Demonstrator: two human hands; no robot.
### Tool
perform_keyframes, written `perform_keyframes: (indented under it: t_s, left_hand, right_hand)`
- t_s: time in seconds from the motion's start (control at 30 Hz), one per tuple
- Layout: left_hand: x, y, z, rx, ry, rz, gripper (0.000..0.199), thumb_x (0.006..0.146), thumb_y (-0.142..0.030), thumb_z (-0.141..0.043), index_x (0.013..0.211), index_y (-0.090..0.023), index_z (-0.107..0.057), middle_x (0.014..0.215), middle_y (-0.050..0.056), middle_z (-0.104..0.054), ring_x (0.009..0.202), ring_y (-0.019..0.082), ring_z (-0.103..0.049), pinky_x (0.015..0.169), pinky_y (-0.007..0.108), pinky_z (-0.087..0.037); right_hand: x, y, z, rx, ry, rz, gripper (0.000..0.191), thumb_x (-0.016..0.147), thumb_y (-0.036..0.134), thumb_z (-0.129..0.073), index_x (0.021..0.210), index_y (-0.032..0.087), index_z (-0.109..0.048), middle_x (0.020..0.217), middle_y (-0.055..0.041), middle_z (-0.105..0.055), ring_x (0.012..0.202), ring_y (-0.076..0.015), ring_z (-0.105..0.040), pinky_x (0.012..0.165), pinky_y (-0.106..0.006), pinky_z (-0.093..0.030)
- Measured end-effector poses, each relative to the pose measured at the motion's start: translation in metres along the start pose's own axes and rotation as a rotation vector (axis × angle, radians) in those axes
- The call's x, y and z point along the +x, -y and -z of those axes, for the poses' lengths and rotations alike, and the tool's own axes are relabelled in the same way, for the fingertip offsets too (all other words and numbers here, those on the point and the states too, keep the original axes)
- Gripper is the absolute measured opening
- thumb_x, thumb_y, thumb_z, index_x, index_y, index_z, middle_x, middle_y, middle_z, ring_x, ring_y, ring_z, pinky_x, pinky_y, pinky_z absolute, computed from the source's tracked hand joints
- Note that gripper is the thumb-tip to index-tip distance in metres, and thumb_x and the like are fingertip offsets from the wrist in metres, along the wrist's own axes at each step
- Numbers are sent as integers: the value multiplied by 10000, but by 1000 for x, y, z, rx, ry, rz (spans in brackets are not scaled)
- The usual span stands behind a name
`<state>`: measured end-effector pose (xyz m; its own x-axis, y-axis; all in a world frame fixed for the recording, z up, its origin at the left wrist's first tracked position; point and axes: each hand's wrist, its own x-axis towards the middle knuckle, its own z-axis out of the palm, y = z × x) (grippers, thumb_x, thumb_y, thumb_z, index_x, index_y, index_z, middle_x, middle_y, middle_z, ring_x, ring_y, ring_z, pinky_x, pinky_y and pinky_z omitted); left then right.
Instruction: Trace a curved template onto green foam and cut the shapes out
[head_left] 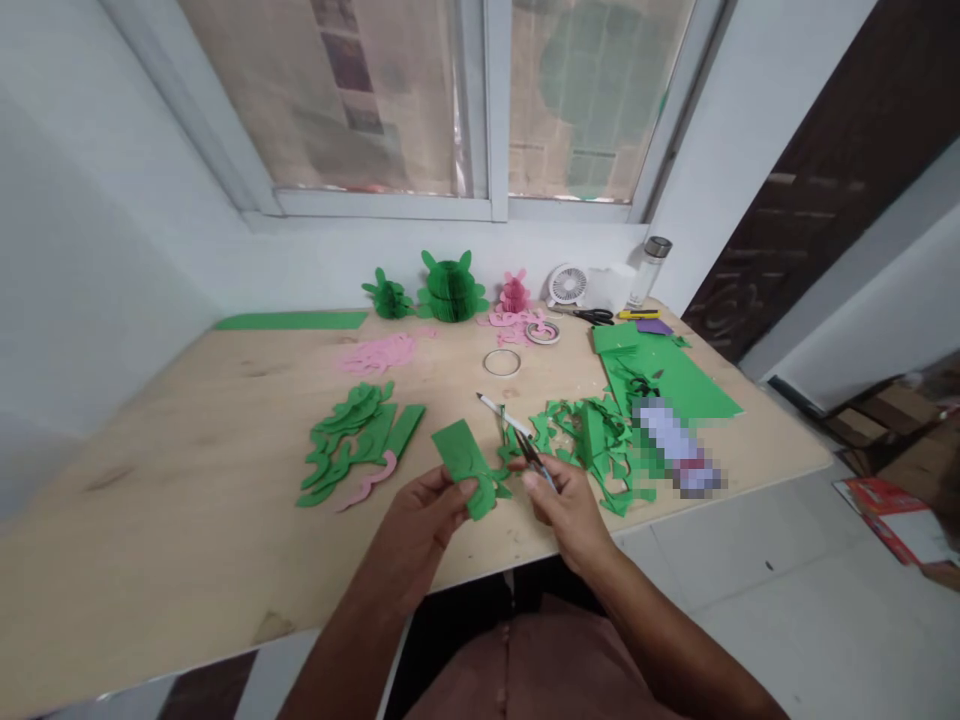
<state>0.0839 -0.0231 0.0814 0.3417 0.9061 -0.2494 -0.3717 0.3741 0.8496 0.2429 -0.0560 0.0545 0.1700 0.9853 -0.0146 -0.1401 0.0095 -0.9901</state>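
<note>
My left hand (431, 515) pinches a green paper piece (463, 455) near the table's front edge; its lower end is partly cut into curves. Just to the right, my right hand (568, 505) is closed around a pair of scissors (531, 458), whose blades point up and toward the left, a small gap from the paper. A white pen (504, 414) lies beyond the scissors. Green paper scraps (592, 436) are heaped right of my right hand. Left of the held paper lie cut green shapes (352, 430) and a curved pink strip (371, 478).
Along the wall stand green paper figures (452, 290), a pink one (514, 292), a small fan (568, 286) and a bottle (649, 272). Pink cutouts (379, 353), a ring (502, 362), black-handled scissors (592, 315), a yellow cutter (639, 315) and green sheets (686, 380) lie on the table (187, 480).
</note>
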Motion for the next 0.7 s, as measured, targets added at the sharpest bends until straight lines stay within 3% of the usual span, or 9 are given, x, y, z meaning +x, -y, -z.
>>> perform_keyframes:
  t_s: [0.23,0.33,0.5,0.7]
  left_hand:
    - [-11,18,-1,-107,-44,13,134,645,-222,-783,761,-180,-729,773,25,-726,776,166,-642,744,272,-507]
    - [-7,17,1,-114,-73,9,140,641,-228,-788,756,-178,-725,763,19,-725,731,148,-637,744,263,-509]
    - [-12,17,0,-125,-56,1,167,633,-234,-793,772,-168,-726,774,30,-725,755,156,-637,781,276,-506]
    - [-22,21,2,-86,-67,16,144,649,-223,-779,772,-173,-722,760,29,-717,748,163,-634,733,276,-513]
  right_hand:
    - [1,4,-17,62,101,-42,298,729,437,-675,661,152,-623,523,59,-385,475,-69,-252,442,-214,-216]
    - [1,6,-15,62,114,-49,282,747,430,-655,674,160,-623,518,61,-389,468,-73,-276,451,-212,-244]
    - [0,10,-17,-30,130,17,239,716,402,-667,663,173,-626,580,24,-512,549,-116,-442,518,-227,-342]
    - [1,10,-8,-168,282,19,170,768,300,-603,666,164,-606,537,46,-456,498,-94,-369,471,-216,-277]
